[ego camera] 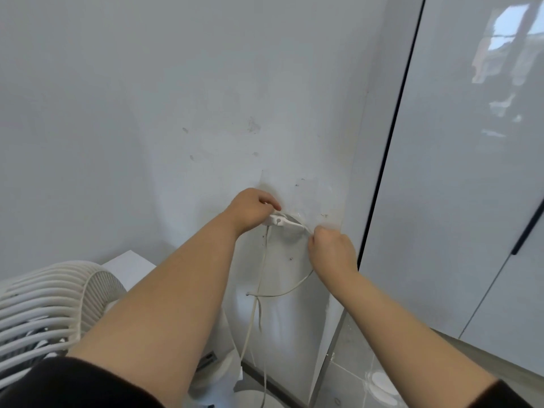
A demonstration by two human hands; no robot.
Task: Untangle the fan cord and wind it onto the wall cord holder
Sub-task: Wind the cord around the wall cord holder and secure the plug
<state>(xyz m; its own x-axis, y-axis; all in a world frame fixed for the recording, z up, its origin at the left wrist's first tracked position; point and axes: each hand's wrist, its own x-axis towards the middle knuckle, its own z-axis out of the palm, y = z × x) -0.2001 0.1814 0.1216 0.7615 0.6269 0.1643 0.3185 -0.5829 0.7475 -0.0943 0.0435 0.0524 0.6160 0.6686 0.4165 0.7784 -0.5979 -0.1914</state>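
The left hand [253, 207] curls over the holder [284, 222], steadying it. Just to its right, the right hand [331, 248] grips the cord [297, 285], whose slack loops below both hands. Light tension should seat each turn snugly, I think.
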